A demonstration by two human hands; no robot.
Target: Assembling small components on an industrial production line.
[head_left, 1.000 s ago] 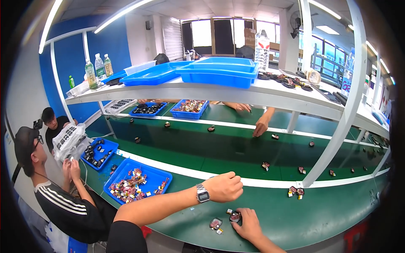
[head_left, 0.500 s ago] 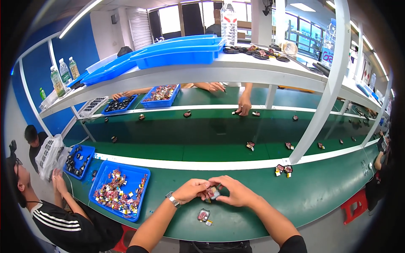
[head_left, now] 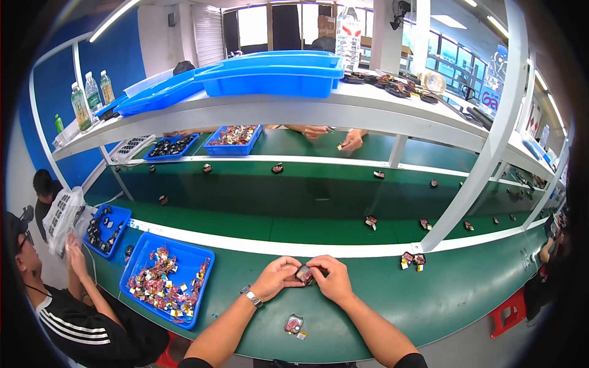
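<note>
Between the fingers of both hands is a small electronic assembly, with a dark rim and reddish and pale parts, held just above the green bench. My left hand, with a metal watch at its wrist, pinches its left side. My right hand grips the right side, thumb and fingertips bent over it. The fingers cover part of it, so its details are hard to read. Nearer to me lies a similar assembly, a dark open case with reddish wiring and a yellow-and-white piece beside it.
To the left stands a blue tray of reddish wired parts, with a smaller blue tray of black cases beyond. Assemblies sit by the white rail at right. A slanting white post rises there. Co-workers' hands show across the belt.
My view has shifted slightly. Both hands still hold the assembly, and my right fingers have drawn in closer around it. Across the belt, a co-worker's hand has lifted a small piece off the rail.
</note>
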